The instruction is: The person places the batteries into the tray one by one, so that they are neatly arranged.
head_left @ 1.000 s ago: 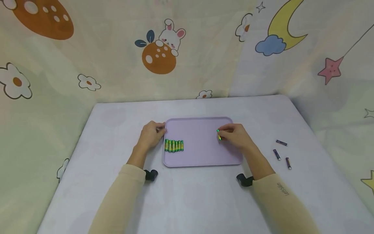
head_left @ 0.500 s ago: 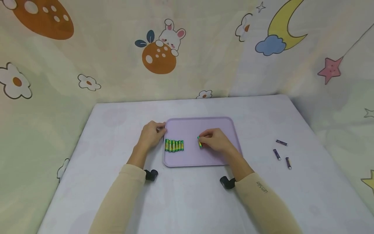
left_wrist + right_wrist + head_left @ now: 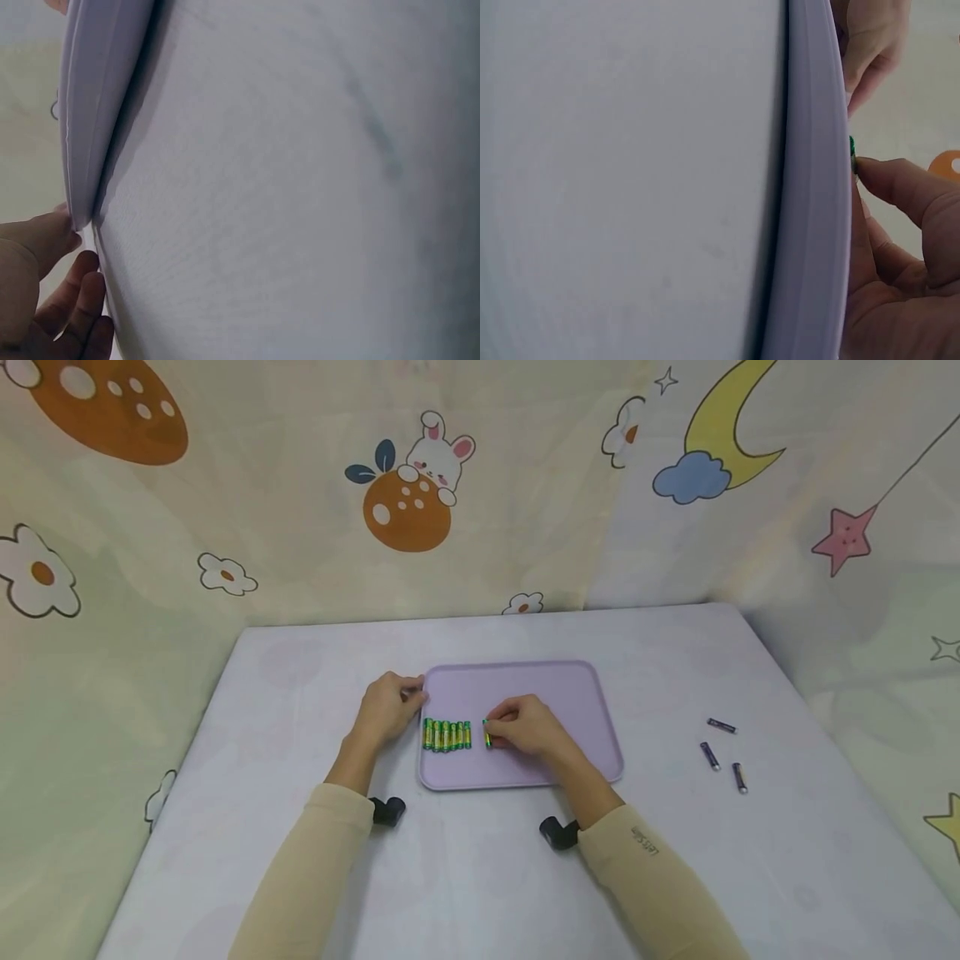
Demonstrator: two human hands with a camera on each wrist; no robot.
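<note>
In the head view, my right hand (image 3: 522, 725) pinches a green and yellow battery (image 3: 487, 734) between thumb and fingers, over the lilac tray (image 3: 540, 668). It holds this battery nearly upright in the picture, just right of a row of several similar green batteries (image 3: 447, 735) along the tray's left side. From the right wrist view, only the battery's green end (image 3: 852, 146) shows beside the thumb; the tray's rim hides the rest. My left hand (image 3: 387, 706) holds the tray's left edge near its far corner, thumb and index finger at the rim.
Three dark batteries, one of them the nearest dark battery (image 3: 740, 777), lie loose on the white-covered table (image 3: 300, 693) right of the tray. A printed cloth (image 3: 300, 485) hangs behind and beside the table.
My right hand has carried the green battery leftward across the tray, from its right side to near the row. The left hand stays at the tray's edge.
</note>
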